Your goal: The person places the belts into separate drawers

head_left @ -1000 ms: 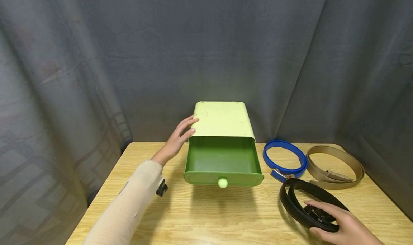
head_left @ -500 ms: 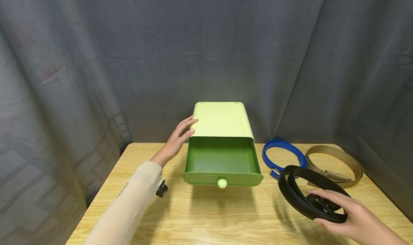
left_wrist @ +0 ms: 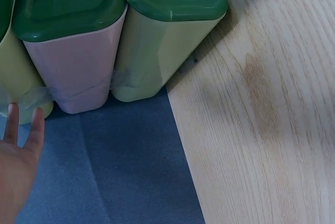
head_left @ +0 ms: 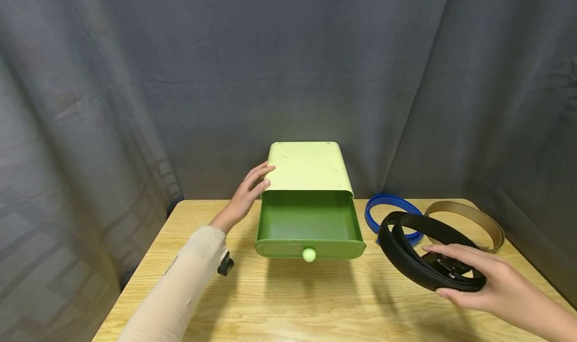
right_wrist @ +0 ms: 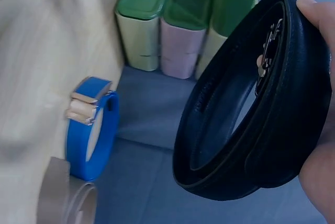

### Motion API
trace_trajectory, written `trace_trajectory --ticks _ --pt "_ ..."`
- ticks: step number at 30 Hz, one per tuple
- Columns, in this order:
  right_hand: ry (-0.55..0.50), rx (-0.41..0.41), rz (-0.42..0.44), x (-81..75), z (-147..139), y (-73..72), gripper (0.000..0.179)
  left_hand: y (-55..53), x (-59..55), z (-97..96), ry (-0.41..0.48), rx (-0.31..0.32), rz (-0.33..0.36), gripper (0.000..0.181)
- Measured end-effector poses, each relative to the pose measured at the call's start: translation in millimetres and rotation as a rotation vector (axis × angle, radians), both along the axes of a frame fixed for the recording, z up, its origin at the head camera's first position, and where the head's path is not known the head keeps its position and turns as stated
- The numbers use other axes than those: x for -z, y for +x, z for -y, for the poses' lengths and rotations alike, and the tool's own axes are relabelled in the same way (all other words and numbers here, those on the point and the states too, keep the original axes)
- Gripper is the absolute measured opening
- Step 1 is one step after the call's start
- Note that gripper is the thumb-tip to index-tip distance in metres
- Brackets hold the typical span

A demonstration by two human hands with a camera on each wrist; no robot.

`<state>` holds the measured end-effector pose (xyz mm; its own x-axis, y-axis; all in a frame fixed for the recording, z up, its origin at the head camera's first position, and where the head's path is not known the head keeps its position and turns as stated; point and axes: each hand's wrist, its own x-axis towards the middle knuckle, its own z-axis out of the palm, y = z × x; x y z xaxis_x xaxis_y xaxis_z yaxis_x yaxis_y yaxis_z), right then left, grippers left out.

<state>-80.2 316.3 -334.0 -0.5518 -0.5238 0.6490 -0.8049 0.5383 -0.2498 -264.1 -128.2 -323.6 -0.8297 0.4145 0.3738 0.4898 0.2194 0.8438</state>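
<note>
Head view, curtain (head_left: pixel 270 71): dark grey, hanging in folds behind the drawer unit (head_left: pixel 308 165).
Table (head_left: pixel 252 307): light wood, extending in front of the drawer unit and to both sides of it.
Stack: the drawer unit is three cases with green fronts, a pink case (right_wrist: pixel 180 46) between two pale yellow-green ones; clear tape (left_wrist: pixel 84 93) crosses their sides.
Left sleeve (head_left: pixel 189 277): cream, in front of the drawer unit and to its left.
Top drawer (head_left: pixel 279 249): green, standing out from the drawer unit's front.
Black belt (head_left: pixel 407 262): coiled, held up off the table, right of the drawer unit and nearer the camera.
Tan belt (head_left: pixel 484 221): coiled on the table, farthest right of the drawer unit.
Blue belt (head_left: pixel 391 200): coiled, between the drawer unit and the tan belt, partly hidden by the black one.
Right hand (head_left: pixel 491 277): pinching the black belt between thumb and fingers, right of the drawer unit.
Left hand (head_left: pixel 243 199): fingers spread and fairly straight, resting against the drawer unit's left side.
Buckle (right_wrist: pixel 269 51): metal, inside the black belt's coil.
Knob (head_left: pixel 309 255): round, pale green, on the top drawer's front.
</note>
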Motion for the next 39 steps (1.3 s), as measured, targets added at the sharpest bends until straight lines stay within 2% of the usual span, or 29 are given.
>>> trace_trajectory --ticks 5,9,20,22,26,30,33,39 --pt "-0.051 -0.091 0.001 -11.6 7 -4.9 0.065 -0.4 0.6 1.0 0.008 -0.001 -0.003 0.045" --pt "-0.047 -0.121 0.007 -22.9 14 -7.1 0.065 -0.8 0.7 1.3 0.010 -0.003 -0.007 0.045" --pt "-0.059 -0.252 0.002 -41.1 46 -21.5 0.055 -4.5 7.4 -0.2 0.015 -0.009 -0.023 0.044" --pt "-0.051 -0.252 -0.001 -43.3 53 -24.5 0.054 -2.1 4.9 -0.4 0.019 -0.005 -0.019 0.044" --pt "-0.009 -0.239 0.051 -50.1 67 -29.2 0.056 -0.4 3.4 1.0 0.018 -0.005 -0.015 0.044" --pt "0.036 -0.236 0.148 -56.8 82 -33.4 0.064 0.8 2.4 3.2 0.010 -0.009 -0.014 0.044" --pt "0.038 -0.264 0.166 -59.2 93 -39.5 0.064 1.3 2.2 4.0 0.009 -0.009 -0.013 0.044" --pt "0.057 -0.327 0.131 -64.0 115 -53.5 0.057 2.0 1.6 4.6 0.018 -0.012 -0.005 0.044"
